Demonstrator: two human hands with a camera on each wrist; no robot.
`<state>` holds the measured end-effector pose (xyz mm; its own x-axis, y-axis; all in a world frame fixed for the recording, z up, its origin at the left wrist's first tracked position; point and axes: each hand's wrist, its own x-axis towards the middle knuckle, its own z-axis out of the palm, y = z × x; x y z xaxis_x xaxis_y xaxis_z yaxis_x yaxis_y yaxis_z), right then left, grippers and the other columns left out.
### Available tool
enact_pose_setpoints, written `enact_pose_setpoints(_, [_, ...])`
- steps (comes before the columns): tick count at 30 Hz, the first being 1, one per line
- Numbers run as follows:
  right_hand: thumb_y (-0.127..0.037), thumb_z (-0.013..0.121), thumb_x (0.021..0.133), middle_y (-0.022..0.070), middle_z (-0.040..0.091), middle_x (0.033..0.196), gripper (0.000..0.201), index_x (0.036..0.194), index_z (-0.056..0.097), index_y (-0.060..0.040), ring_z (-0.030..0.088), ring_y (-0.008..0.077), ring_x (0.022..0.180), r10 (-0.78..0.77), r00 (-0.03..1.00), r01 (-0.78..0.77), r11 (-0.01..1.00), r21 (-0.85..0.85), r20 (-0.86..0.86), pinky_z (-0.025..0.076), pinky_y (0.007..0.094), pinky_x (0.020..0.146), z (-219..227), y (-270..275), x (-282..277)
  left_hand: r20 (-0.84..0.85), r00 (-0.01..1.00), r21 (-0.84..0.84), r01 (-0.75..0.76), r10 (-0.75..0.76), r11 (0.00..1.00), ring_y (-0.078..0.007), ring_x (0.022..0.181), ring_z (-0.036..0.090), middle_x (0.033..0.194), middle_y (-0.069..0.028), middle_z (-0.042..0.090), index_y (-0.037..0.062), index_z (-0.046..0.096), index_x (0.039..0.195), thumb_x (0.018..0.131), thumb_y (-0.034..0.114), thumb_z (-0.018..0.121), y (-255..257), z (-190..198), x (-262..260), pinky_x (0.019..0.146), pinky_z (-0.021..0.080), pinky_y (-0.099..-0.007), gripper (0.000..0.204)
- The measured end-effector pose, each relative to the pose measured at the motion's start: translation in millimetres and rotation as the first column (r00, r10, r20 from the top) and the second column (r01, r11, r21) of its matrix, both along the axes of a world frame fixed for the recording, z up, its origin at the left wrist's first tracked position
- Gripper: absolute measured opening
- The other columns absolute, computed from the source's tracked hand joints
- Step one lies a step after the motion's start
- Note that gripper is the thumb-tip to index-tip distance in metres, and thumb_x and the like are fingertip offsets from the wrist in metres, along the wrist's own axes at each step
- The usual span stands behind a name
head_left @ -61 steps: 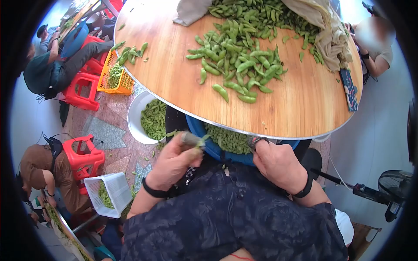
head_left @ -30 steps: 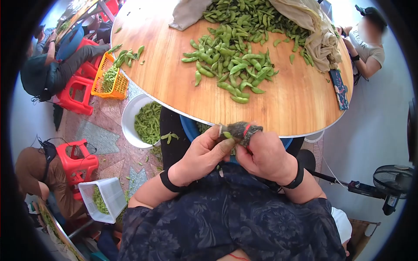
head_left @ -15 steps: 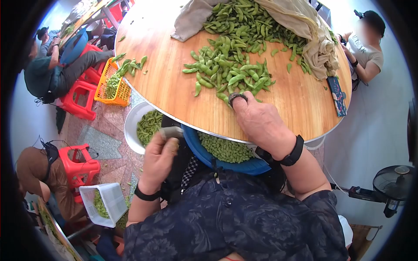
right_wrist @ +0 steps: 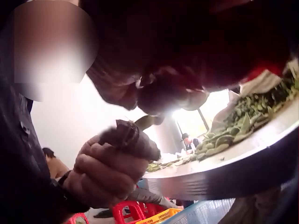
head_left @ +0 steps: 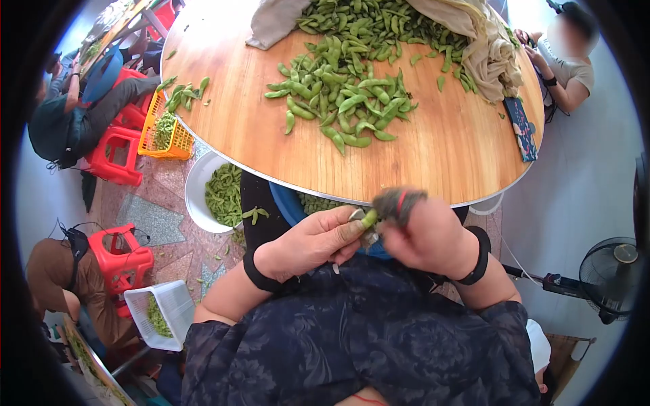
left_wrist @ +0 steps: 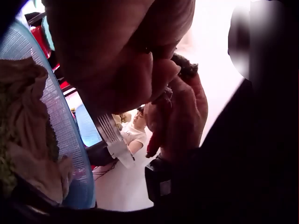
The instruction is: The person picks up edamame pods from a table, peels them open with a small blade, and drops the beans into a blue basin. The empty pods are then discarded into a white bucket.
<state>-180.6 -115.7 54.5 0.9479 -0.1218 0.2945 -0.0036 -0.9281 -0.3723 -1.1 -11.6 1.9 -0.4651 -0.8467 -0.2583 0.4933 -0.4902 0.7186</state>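
Observation:
A green edamame pod [head_left: 370, 218] is between both hands, just in front of the table edge. My left hand [head_left: 311, 242] pinches its near end between thumb and fingers, with a grey cover on a digit. The right hand [head_left: 433, 238], blurred, has its curled fingers at the pod's other end; a dark wrap [head_left: 399, 205] with a red band covers one digit. From the right wrist view, the pod [right_wrist: 148, 122] spans from the left hand's wrapped digit to the right fingers. Below, a blue basin [head_left: 284, 203] holds shelled beans [head_left: 317, 204], partly hidden by table and hands.
Edamame pods [head_left: 338, 101] lie heaped on the round wooden table [head_left: 237, 115] beside a beige cloth [head_left: 497, 61] and a dark patterned case [head_left: 521, 128]. Left of the basin stands a white bucket [head_left: 196, 196] of pods. A fan [head_left: 613, 277] stands right; other people sit around.
The right hand reached onto the table at the pods, then came back to the left hand. The left hand has moved right from beside the bucket; a pod is now between both hands.

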Motion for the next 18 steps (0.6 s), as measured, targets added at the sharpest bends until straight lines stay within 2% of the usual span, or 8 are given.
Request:
enact_pose_setpoints(2, [-0.007, 0.055, 0.084, 0.0152, 0.058, 0.088, 0.013, 0.093, 0.050, 0.0004, 0.060, 0.0323, 0.067, -0.375, 0.926, 0.312, 0.809, 0.499, 0.028, 0.046, 0.0374, 0.051, -16.5, 3.1, -8.0, 0.208, 0.959, -0.151, -0.164, 0.193, 0.975, -0.0040, 0.059, 0.040, 0.070, 0.0036, 0.046, 0.0047, 0.056, 0.096, 0.102, 0.030, 0.044, 3.0, 2.1, -5.8, 0.052, 0.035, -0.0202, 0.028])
enact_pose_setpoints(3, [-0.007, 0.051, 0.087, 0.0145, 0.055, 0.077, 0.012, 0.093, 0.046, 0.0013, 0.056, 0.0341, 0.066, -0.368, 0.911, 0.396, 0.651, 0.647, -0.187, 0.043, 0.0401, 0.053, -6.3, 4.6, -6.4, 0.281, 0.939, -0.195, -0.148, 0.200, 0.970, -0.0038, 0.060, 0.039, 0.076, 0.0038, 0.049, 0.0034, 0.055, 0.105, 0.101, 0.024, 0.046, 4.6, -5.7, -4.5, 0.055, 0.033, -0.0192, 0.023])
enact_pose_setpoints(4, [-0.007, 0.051, 0.087, 0.0145, 0.055, 0.077, 0.012, 0.093, 0.046, 0.0013, 0.056, 0.0341, 0.066, -0.368, 0.911, 0.396, 0.647, 0.652, -0.188, 0.043, 0.0401, 0.053, -10.4, 7.3, -3.9, 0.283, 0.939, -0.189, -0.147, 0.197, 0.971, -0.0038, 0.060, 0.039, 0.076, 0.0038, 0.049, 0.0034, 0.055, 0.105, 0.101, 0.024, 0.046, 6.4, -10.0, -6.1, 0.055, 0.033, -0.0192, 0.023])
enact_pose_setpoints(7, [-0.006, 0.049, 0.086, 0.0162, 0.051, 0.075, 0.010, 0.092, 0.043, 0.0001, 0.051, 0.0324, 0.063, -0.254, 0.929, 0.342, 0.300, 0.891, -0.271, 0.041, 0.0373, 0.058, -20.3, 12.2, -0.5, 0.408, 0.827, -0.401, -0.218, 0.387, 0.889, -0.0048, 0.060, 0.040, 0.074, 0.0039, 0.049, 0.0028, 0.057, 0.097, 0.100, 0.022, 0.049, 8.1, -12.2, -9.2, 0.055, 0.035, -0.0216, 0.020])
enact_pose_setpoints(13, [-0.005, 0.046, 0.087, 0.0152, 0.049, 0.072, 0.010, 0.094, 0.041, -0.0003, 0.050, 0.0298, 0.064, -0.214, 0.946, 0.300, 0.281, 0.912, -0.245, 0.041, 0.0375, 0.058, -22.2, 16.4, -1.6, 0.645, 0.492, -0.672, 0.001, 0.584, 0.741, -0.0269, 0.060, 0.053, 0.070, -0.0116, 0.052, 0.0025, 0.053, 0.082, 0.091, 0.014, 0.061, 8.8, -1.1, -8.6, 0.054, 0.042, -0.0341, 0.017])
enact_pose_setpoints(15, [-0.005, 0.045, 0.087, 0.0126, 0.049, 0.070, 0.009, 0.094, 0.042, -0.0010, 0.050, 0.0255, 0.059, -0.198, 0.948, 0.301, 0.295, 0.907, -0.250, 0.040, 0.0347, 0.054, -24.1, 16.3, -2.2, 0.623, 0.274, -0.782, 0.239, 0.733, 0.575, -0.0358, 0.064, 0.051, 0.073, -0.0169, 0.053, 0.0032, 0.052, 0.080, 0.087, 0.013, 0.064, 9.3, 0.6, -10.8, 0.053, 0.043, -0.0357, 0.017])
enact_pose_setpoints(17, [-0.004, 0.045, 0.088, 0.0101, 0.049, 0.068, 0.008, 0.094, 0.042, -0.0017, 0.050, 0.0211, 0.055, -0.184, 0.950, 0.301, 0.309, 0.902, -0.253, 0.040, 0.0319, 0.050, -24.2, 14.6, -2.8, 0.627, 0.279, -0.778, 0.264, 0.727, 0.570, -0.0310, 0.062, 0.052, 0.072, -0.0132, 0.054, 0.0029, 0.053, 0.082, 0.089, 0.015, 0.063, 10.9, -2.0, -11.0, 0.053, 0.042, -0.0345, 0.017])
enact_pose_setpoints(18, [-0.004, 0.044, 0.089, 0.0071, 0.049, 0.068, 0.007, 0.096, 0.043, -0.0024, 0.047, 0.0160, 0.051, -0.123, 0.952, 0.301, 0.202, 0.932, -0.281, 0.038, 0.0287, 0.046, -22.3, 13.3, -3.3, 0.628, 0.281, -0.777, 0.287, 0.726, 0.561, -0.0261, 0.060, 0.052, 0.071, -0.0095, 0.054, 0.0026, 0.054, 0.083, 0.090, 0.016, 0.062, 11.5, -2.9, -10.3, 0.053, 0.042, -0.0333, 0.018])
